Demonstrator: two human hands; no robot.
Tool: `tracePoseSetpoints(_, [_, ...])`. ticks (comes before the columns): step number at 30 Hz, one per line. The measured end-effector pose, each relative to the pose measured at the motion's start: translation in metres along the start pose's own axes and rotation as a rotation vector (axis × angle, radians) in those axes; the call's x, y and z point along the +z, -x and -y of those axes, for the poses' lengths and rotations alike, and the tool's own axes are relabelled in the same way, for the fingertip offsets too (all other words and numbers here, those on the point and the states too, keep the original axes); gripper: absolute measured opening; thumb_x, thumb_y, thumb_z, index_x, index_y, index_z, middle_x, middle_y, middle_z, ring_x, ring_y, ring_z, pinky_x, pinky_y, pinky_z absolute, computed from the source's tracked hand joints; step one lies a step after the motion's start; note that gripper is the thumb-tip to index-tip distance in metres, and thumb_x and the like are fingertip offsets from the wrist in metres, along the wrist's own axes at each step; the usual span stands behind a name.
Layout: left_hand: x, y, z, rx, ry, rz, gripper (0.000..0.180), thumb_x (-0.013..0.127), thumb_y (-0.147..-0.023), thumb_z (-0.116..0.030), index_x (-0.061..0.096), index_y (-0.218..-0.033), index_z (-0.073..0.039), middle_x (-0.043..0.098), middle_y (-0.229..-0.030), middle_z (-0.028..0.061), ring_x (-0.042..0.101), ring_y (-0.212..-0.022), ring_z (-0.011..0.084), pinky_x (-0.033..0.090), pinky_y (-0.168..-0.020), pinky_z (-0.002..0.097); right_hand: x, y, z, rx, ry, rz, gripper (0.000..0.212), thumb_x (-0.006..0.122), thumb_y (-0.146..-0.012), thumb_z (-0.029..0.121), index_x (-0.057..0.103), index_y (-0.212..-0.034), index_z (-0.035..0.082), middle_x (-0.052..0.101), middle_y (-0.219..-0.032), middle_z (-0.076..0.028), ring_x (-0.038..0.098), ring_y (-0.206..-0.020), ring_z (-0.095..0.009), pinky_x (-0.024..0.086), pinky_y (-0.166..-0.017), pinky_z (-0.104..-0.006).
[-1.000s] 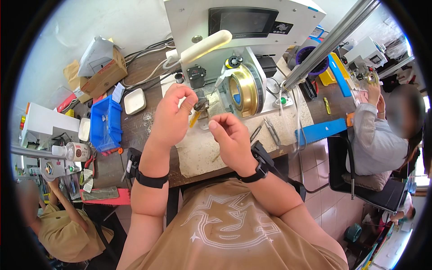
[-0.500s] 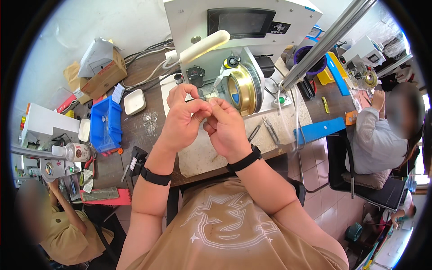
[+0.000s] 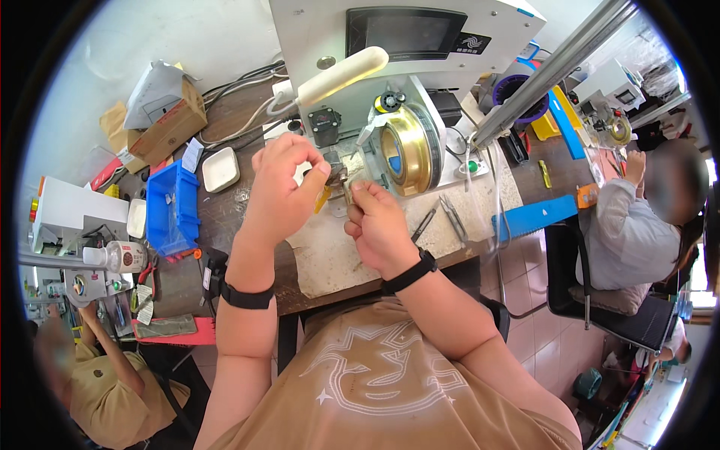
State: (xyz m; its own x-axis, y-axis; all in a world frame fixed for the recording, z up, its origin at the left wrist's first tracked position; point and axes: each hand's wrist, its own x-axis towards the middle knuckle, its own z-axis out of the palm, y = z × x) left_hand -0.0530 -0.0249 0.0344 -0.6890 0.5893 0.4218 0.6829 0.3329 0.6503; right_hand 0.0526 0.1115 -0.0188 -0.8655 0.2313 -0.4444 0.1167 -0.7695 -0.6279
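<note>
In front of the machine's brass-coloured wheel (image 3: 401, 154), both my hands are raised over the stone-like work board (image 3: 330, 259). My left hand (image 3: 277, 187) is closed, thumb and forefinger bent together. A small yellow piece (image 3: 322, 199) shows beside its thumb; whether the hand holds it is unclear. My right hand (image 3: 379, 225) pinches something small and thin between thumb and forefinger, too small to name. A gap separates the hands. Right of them, a pair of tweezers (image 3: 453, 218) and a dark slim tool (image 3: 424, 224) lie on the board.
A white machine (image 3: 315, 30) with a screen and a pale lamp arm (image 3: 345, 75) stands behind. To the left are a blue bin (image 3: 171, 214), a white dish (image 3: 221, 170) and a bottle (image 3: 124, 256). A metal post (image 3: 555, 71) rises at right. Two people sit nearby.
My hands, together before, have come apart: the left moved left, the right slightly lower. A yellow piece now shows beside the left thumb. The view has shifted slightly.
</note>
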Motion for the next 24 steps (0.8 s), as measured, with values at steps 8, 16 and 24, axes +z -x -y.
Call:
tracePoseSetpoints(8, [-0.004,-0.034,0.011,0.193,-0.077,0.164,0.008,0.072,-0.090,-0.013,0.071,-0.093,-0.006,0.063,-0.098,0.0070,0.060,-0.099,0.0253,0.044,-0.089,0.0374,0.011,-0.024,0.006,-0.033,-0.028,-0.029,0.012,0.056,-0.107,0.024,0.058,-0.107,0.012,0.042,-0.074,0.009,0.033,-0.057,-0.003,0.028,-0.050,-0.0226])
tracePoseSetpoints(16, [0.002,-0.064,0.018,0.285,0.108,0.400,0.016,0.077,-0.081,0.000,0.073,-0.097,-0.001,0.064,-0.100,0.0081,0.063,-0.091,0.0252,0.051,-0.082,0.0346,0.023,-0.033,0.018,-0.044,-0.028,0.033,0.014,0.053,-0.107,0.019,0.057,-0.118,0.012,0.060,-0.093,0.004,0.044,-0.061,-0.002,0.028,-0.048,-0.0207])
tracePoseSetpoints(24, [-0.011,-0.050,0.013,0.134,0.105,0.333,0.006,0.073,-0.086,-0.006,0.068,-0.087,-0.003,0.060,-0.104,0.0083,0.057,-0.103,0.0272,0.044,-0.096,0.0381,0.019,-0.023,0.009,-0.047,-0.137,-0.015,0.015,0.057,-0.104,0.016,0.057,-0.118,0.010,0.056,-0.087,0.005,0.042,-0.061,-0.003,0.028,-0.048,-0.0217])
